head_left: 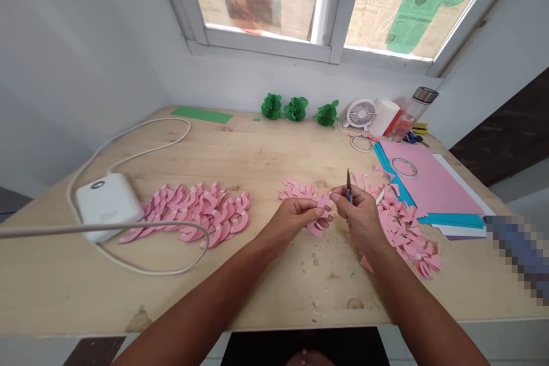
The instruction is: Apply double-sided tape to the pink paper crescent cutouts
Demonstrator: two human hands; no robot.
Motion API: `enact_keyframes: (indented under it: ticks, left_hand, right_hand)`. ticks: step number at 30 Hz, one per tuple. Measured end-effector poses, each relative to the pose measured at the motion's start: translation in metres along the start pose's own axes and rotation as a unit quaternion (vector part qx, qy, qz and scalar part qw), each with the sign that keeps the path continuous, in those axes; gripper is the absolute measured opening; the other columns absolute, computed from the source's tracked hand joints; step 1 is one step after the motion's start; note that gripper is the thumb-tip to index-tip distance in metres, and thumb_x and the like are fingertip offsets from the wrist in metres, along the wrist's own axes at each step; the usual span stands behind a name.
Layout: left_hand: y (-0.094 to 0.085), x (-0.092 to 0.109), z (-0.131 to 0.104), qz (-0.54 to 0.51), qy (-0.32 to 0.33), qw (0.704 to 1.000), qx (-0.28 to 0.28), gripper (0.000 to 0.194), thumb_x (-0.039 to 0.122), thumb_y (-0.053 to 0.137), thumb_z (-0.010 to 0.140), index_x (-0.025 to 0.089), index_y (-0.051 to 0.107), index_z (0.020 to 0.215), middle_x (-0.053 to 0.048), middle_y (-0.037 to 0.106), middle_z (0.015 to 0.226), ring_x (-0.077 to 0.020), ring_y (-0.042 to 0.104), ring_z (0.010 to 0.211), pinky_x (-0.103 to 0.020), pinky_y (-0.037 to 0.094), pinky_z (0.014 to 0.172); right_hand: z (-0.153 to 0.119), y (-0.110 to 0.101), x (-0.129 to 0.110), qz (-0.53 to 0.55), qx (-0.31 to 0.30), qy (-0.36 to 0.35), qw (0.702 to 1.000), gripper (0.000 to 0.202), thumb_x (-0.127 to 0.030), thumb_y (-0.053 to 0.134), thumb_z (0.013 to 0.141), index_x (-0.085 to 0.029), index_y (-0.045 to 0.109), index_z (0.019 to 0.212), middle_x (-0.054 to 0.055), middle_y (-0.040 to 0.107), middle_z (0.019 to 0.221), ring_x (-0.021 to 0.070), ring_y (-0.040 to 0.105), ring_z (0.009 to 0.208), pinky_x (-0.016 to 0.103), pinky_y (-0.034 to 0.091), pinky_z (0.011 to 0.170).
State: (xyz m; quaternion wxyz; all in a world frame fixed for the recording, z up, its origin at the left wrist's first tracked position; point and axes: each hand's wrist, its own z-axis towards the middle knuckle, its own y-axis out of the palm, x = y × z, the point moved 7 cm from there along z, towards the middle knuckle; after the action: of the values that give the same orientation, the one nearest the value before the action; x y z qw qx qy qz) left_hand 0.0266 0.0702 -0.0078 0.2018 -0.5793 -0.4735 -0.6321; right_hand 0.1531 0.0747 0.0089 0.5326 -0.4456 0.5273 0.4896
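Note:
My left hand (295, 214) is closed on a small pink paper cutout (325, 201), pinched between thumb and fingers above the table. My right hand (359, 209) grips a pair of scissors (349, 186), blades pointing up and away from me. Its thumb and forefinger tips also meet the cutout's right edge. Just behind my left hand lies a small heap of pink paper pieces (295, 189). To the right of my right hand spreads a loose pile of pink paper scraps (401, 226). On the left, curved pink paper strips (214, 211) are heaped in overlapping rows.
A white power bank (107, 203) with a looping white cable stands at left. Green paper pompoms (295, 108), a small fan (361, 113) and a glass bottle (412, 114) line the wall. Coloured paper sheets (441, 183) carry a tape roll (404, 167) at right.

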Motion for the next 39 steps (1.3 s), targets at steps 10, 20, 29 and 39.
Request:
enact_keyframes:
  ticks: [10, 20, 29, 39]
  left_hand:
    - [-0.01, 0.004, 0.002, 0.085, 0.059, 0.991, 0.084, 0.018, 0.03, 0.066, 0.068, 0.013, 0.065, 0.065, -0.004, 0.065, 0.062, -0.0116, 0.058, 0.057, -0.023, 0.047, 0.058]
    - [-0.028, 0.013, -0.003, 0.228, 0.131, 0.947, 0.187, 0.022, 0.033, 0.062, 0.07, 0.014, 0.059, 0.061, 0.0, 0.059, 0.057, -0.0111, 0.053, 0.053, -0.021, 0.04, 0.05]
    - [-0.02, 0.029, -0.01, 0.37, 0.18, 0.884, 0.222, 0.017, 0.027, 0.059, 0.072, 0.015, 0.059, 0.061, 0.001, 0.058, 0.056, -0.009, 0.048, 0.052, -0.019, 0.035, 0.048]
    - [-0.013, 0.027, -0.01, 0.364, 0.185, 0.893, 0.191, 0.016, 0.024, 0.057, 0.073, 0.015, 0.06, 0.061, 0.001, 0.06, 0.054, -0.0084, 0.049, 0.048, -0.018, 0.037, 0.048]
  right_hand:
    - [0.0, 0.004, -0.004, -0.04, -0.025, -0.022, 0.999, 0.015, -0.031, 0.065, 0.068, -0.017, 0.061, 0.071, -0.002, 0.055, 0.068, 0.0067, 0.036, 0.05, 0.022, 0.026, 0.045]
    - [-0.003, 0.002, -0.009, -0.046, -0.011, -0.054, 0.997, 0.011, -0.029, 0.06, 0.073, -0.018, 0.057, 0.072, 0.001, 0.059, 0.088, 0.0067, 0.04, 0.054, 0.021, 0.029, 0.049]
    - [-0.006, 0.014, -0.022, -0.111, -0.059, -0.116, 0.985, 0.011, -0.025, 0.057, 0.075, -0.018, 0.054, 0.067, 0.003, 0.059, 0.085, 0.0134, 0.053, 0.073, 0.024, 0.04, 0.064]
    - [-0.014, 0.025, -0.028, -0.23, -0.101, -0.188, 0.949, 0.014, -0.027, 0.051, 0.081, -0.019, 0.058, 0.09, 0.001, 0.055, 0.078, 0.0121, 0.05, 0.067, 0.022, 0.039, 0.06]
